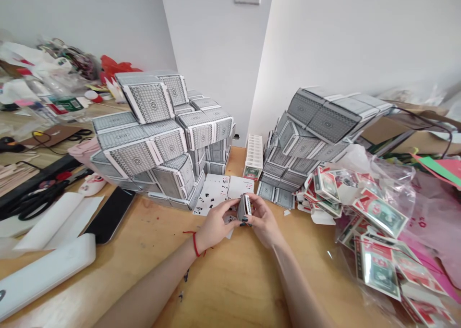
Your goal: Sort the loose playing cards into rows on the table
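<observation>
Card block [242, 210], gripped by curled left hand [215, 223] and right hand [265, 222], likely needs even pressure to stay square.

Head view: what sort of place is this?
Likely a craft or packing workspace: a brown wooden tabletop, stacked blocks of grey-patterned playing cards and a heap of red-and-green cardboard boxes.

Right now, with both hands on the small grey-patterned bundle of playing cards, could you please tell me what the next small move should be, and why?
I would probably press the small grey-patterned bundle square: the bare left hand and bare right hand hold it from both sides, while white face-up playing cards lie just beyond it, so setting it down first might disturb them.
</observation>
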{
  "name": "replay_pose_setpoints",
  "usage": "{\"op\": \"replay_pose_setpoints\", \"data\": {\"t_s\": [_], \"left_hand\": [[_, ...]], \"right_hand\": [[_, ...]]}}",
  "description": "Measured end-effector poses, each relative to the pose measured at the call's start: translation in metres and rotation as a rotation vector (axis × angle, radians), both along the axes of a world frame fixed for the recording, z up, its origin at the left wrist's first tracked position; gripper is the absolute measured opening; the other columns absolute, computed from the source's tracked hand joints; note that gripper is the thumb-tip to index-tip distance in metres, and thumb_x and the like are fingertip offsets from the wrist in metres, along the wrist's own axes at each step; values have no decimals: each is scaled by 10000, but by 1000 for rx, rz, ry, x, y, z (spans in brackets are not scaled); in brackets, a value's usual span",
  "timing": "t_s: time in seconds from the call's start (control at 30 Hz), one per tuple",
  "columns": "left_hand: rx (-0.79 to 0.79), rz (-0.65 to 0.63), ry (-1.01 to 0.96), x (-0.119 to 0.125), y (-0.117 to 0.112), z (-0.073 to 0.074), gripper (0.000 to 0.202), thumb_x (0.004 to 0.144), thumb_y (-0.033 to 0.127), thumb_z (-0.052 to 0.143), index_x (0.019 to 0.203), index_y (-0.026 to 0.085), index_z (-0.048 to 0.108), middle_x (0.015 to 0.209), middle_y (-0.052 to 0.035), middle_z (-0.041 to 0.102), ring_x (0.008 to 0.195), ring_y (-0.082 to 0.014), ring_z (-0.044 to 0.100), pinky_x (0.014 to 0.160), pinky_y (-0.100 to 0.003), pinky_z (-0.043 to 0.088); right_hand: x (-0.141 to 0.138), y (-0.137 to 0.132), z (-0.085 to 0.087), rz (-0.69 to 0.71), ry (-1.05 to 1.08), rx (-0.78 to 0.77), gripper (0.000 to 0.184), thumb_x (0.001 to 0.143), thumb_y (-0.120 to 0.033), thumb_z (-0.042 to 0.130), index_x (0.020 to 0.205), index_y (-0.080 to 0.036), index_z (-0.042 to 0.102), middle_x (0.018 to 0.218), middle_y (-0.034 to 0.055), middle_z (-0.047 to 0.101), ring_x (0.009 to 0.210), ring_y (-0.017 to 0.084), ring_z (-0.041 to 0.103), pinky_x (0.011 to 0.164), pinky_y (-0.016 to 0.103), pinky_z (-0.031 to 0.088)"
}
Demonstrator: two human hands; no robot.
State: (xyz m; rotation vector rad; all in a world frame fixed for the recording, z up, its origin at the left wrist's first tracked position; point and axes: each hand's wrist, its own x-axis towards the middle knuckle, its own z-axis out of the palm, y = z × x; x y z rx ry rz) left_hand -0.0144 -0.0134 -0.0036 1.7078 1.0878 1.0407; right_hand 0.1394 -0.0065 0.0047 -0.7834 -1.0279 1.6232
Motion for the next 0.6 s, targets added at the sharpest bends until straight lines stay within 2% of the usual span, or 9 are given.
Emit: {"op": "replay_pose_setpoints", "data": {"t_s": [0.17, 0.3, 0.43, 0.5, 0.6], "left_hand": [[150, 42, 133, -4, -1, 0, 503, 715, 167, 593, 1193, 211, 442, 1196, -92, 519, 1031, -202, 541, 849, -373, 495], [300, 130, 251, -6, 0, -3, 511, 722, 170, 585, 1204, 219, 422, 1198, -94, 508, 1107, -218, 486, 905, -409, 452], [392, 195, 329, -7, 1, -6, 537, 721, 142, 571, 1222, 219, 397, 1196, -90, 508, 1139, -218, 455, 948, -431, 412], [414, 208, 359, -8, 2, -8, 535, 730, 146, 560, 1232, 218, 389, 1204, -90, 505, 1146, -218, 448, 956, -436, 402], [435, 212, 397, -9, 2, -9, 528, 743, 163, 551, 1241, 219, 387, 1214, -87, 504, 1152, -219, 445, 962, -436, 399]], "right_hand": [[1, 0, 3, 82, 8, -26, 596, 532, -322, 767, 1079, -252, 543, 1044, 65, 583, 847, 220, 566, 695, 334, 468], [-3, 0, 0, 51, -1, -84, 474, 623, -381, 706, 1052, -216, 591, 945, 67, 614, 761, 180, 554, 644, 291, 439], [-7, 0, -6, 18, -45, -118, 320, 683, -437, 641, 869, -177, 661, 739, 36, 594, 596, 128, 493, 552, 265, 396], [-7, 0, -8, 7, -101, -97, 332, 695, -485, 608, 727, -160, 662, 620, 21, 551, 543, 123, 462, 522, 267, 386], [-5, 1, -11, -15, -208, -44, 382, 706, -530, 567, 604, -167, 629, 551, 14, 522, 530, 134, 457, 519, 272, 386]]}}
